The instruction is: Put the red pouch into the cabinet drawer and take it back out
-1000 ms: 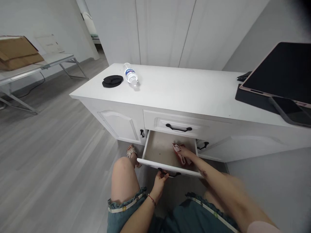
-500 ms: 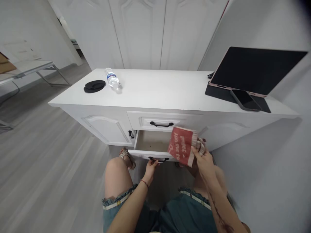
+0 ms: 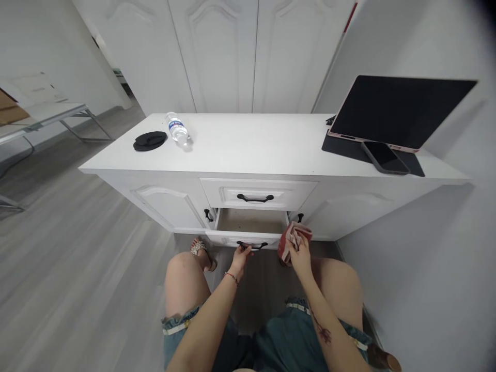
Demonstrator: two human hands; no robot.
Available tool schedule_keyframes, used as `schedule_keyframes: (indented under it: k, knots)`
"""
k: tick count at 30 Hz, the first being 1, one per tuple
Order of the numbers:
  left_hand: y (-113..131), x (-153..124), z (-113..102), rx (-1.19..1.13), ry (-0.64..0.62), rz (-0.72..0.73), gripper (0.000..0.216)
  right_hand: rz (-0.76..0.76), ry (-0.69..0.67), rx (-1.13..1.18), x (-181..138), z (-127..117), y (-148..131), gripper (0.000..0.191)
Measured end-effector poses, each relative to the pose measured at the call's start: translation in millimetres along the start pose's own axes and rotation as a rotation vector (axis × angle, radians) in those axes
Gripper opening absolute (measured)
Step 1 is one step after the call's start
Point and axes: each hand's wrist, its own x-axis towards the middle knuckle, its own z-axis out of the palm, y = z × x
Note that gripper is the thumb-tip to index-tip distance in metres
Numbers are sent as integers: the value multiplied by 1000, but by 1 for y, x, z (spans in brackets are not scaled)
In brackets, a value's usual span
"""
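Note:
My left hand point(image 3: 240, 260) has its fingers closed around the black handle point(image 3: 260, 245) of a pulled-out lower drawer point(image 3: 220, 236). Bare pale board shows inside that drawer. To the right of the drawer front, my right hand point(image 3: 300, 257) grips a bunched red and cream cloth point(image 3: 284, 243). The cloth is crumpled and its exact kind is hard to make out. Above, the upper drawer point(image 3: 228, 195) is closed.
On the white cabinet top point(image 3: 251, 144) lie a clear water bottle point(image 3: 178, 132), a flat black object point(image 3: 150, 141) and a phone point(image 3: 385, 157). A dark-screened tablet or laptop point(image 3: 399, 111) stands at the right. My knees flank the drawer; a wall point(image 3: 434, 258) rises at right.
The lower drawer has slid slightly inward with my left hand on its handle. My right hand has moved left, and the cloth has turned, so its lettering no longer shows.

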Motion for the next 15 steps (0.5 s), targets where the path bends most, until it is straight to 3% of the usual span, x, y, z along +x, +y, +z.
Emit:
schedule_keyframes:
  k: [8,15]
  knots:
    - [6,-6,5,-20,35,0,20,-154,-95,-17,-22,26,0,38]
    - [8,-12,5,-74,26,-51,14,-348,-312,-69,-36,58,-31,30]
